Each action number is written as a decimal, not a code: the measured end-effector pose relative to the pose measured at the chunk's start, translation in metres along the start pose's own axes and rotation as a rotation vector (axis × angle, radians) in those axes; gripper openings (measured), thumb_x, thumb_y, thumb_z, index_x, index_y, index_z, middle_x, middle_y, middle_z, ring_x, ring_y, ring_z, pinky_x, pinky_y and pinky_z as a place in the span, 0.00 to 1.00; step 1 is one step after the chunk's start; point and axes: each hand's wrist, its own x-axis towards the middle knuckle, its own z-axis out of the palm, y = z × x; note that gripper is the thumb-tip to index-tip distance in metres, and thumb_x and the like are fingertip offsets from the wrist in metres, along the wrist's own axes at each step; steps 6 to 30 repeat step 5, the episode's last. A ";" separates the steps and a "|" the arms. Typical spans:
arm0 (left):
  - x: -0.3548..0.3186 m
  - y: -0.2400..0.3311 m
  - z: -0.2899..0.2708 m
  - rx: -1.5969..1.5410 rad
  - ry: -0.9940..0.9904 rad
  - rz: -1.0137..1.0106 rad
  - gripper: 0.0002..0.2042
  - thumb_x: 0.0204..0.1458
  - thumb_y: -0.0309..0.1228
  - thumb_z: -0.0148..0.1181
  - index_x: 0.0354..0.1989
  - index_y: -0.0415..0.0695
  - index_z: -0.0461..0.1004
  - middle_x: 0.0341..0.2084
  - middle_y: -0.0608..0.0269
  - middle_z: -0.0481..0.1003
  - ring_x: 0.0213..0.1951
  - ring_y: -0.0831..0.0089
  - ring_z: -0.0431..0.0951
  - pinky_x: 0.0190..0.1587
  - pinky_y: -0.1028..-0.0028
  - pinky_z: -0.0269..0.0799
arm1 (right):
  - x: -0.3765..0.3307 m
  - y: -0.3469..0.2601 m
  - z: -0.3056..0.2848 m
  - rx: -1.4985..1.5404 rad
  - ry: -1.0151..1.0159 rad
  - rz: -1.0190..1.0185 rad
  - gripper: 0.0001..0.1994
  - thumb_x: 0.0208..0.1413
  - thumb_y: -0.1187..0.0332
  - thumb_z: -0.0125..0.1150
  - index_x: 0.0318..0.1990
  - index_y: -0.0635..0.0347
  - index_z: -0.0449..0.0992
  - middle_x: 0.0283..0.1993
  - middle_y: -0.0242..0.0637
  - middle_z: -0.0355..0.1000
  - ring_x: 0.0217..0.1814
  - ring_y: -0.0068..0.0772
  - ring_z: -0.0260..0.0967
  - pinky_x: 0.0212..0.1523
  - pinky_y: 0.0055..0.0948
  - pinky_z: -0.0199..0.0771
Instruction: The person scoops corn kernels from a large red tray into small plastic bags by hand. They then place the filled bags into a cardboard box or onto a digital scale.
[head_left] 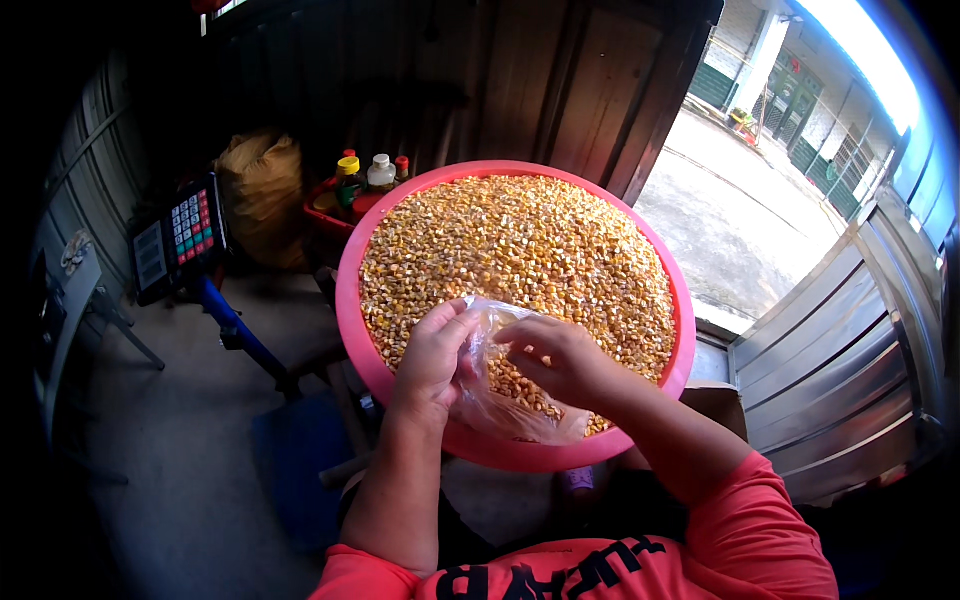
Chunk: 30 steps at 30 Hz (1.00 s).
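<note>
Fingers of both hands pinch the mouth of a clear plastic bag over a pink basin of corn.

Left hand grips the bag's left edge, right hand its right edge, equally near; the bag hangs between them at the pink basin's near rim, part-filled with corn kernels. Leftward stand a keypad scale, a sack and bottles, well apart, nothing blocking.

Plastic bag hides basin near rim; bottle labels too small.
</note>
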 end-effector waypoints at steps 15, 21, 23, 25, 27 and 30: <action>-0.002 0.001 0.005 -0.007 0.018 -0.017 0.10 0.53 0.30 0.54 0.41 0.39 0.69 0.21 0.70 0.70 0.17 0.86 0.66 0.18 0.89 0.61 | -0.026 0.034 -0.039 0.062 0.195 0.262 0.07 0.50 0.76 0.57 0.38 0.59 0.74 0.36 0.41 0.73 0.35 0.34 0.74 0.36 0.27 0.74; -0.002 0.001 0.005 -0.007 0.018 -0.017 0.10 0.53 0.30 0.54 0.41 0.39 0.69 0.21 0.70 0.70 0.17 0.86 0.66 0.18 0.89 0.61 | -0.026 0.034 -0.039 0.062 0.195 0.262 0.07 0.50 0.76 0.57 0.38 0.59 0.74 0.36 0.41 0.73 0.35 0.34 0.74 0.36 0.27 0.74; -0.002 0.001 0.005 -0.007 0.018 -0.017 0.10 0.53 0.30 0.54 0.41 0.39 0.69 0.21 0.70 0.70 0.17 0.86 0.66 0.18 0.89 0.61 | -0.026 0.034 -0.039 0.062 0.195 0.262 0.07 0.50 0.76 0.57 0.38 0.59 0.74 0.36 0.41 0.73 0.35 0.34 0.74 0.36 0.27 0.74; -0.002 0.001 0.005 -0.007 0.018 -0.017 0.10 0.53 0.30 0.54 0.41 0.39 0.69 0.21 0.70 0.70 0.17 0.86 0.66 0.18 0.89 0.61 | -0.026 0.034 -0.039 0.062 0.195 0.262 0.07 0.50 0.76 0.57 0.38 0.59 0.74 0.36 0.41 0.73 0.35 0.34 0.74 0.36 0.27 0.74; -0.002 0.001 0.005 -0.007 0.018 -0.017 0.10 0.53 0.30 0.54 0.41 0.39 0.69 0.21 0.70 0.70 0.17 0.86 0.66 0.18 0.89 0.61 | -0.026 0.034 -0.039 0.062 0.195 0.262 0.07 0.50 0.76 0.57 0.38 0.59 0.74 0.36 0.41 0.73 0.35 0.34 0.74 0.36 0.27 0.74; -0.002 0.001 0.005 -0.007 0.018 -0.017 0.10 0.53 0.30 0.54 0.41 0.39 0.69 0.21 0.70 0.70 0.17 0.86 0.66 0.18 0.89 0.61 | -0.026 0.034 -0.039 0.062 0.195 0.262 0.07 0.50 0.76 0.57 0.38 0.59 0.74 0.36 0.41 0.73 0.35 0.34 0.74 0.36 0.27 0.74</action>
